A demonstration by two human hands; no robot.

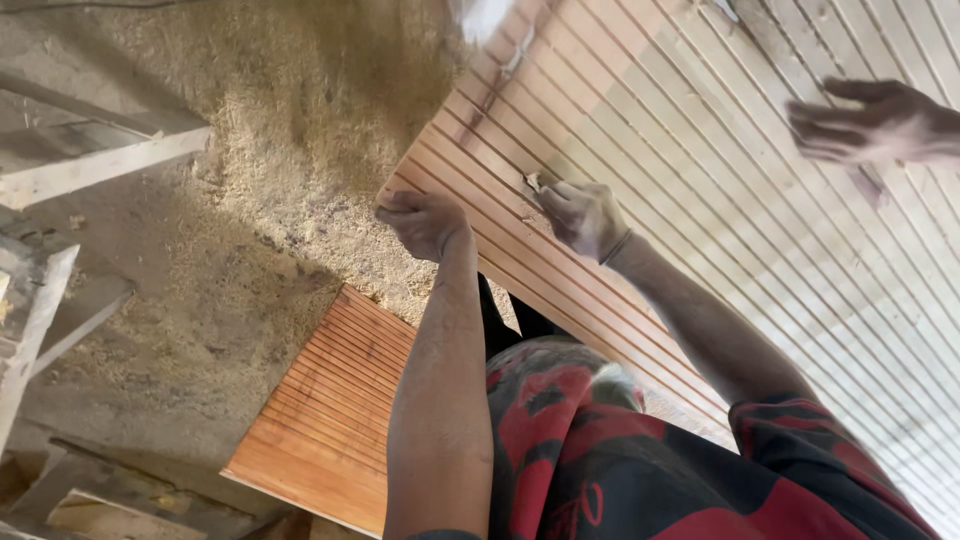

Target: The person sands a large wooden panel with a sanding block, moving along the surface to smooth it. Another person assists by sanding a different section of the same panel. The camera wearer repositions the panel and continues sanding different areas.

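Note:
A large grooved wooden panel (720,180) runs slantwise across the right half of the view, reddish-brown near its left edge and pale further right. My left hand (425,222) is curled over the panel's left edge and grips it. My right hand (583,215) rests on the grooves a little to the right, pinching a small pale scrap (534,183) against the wood. What the scrap is made of is unclear. Another person's hand (865,122) lies with spread fingers on the panel at the upper right.
A smaller orange-brown grooved panel (330,410) lies below my left arm. Sawdust (280,150) covers the floor. Pale timber pieces (90,170) and a wooden frame (30,300) stand at the left. My red-and-black shirt (620,460) fills the bottom.

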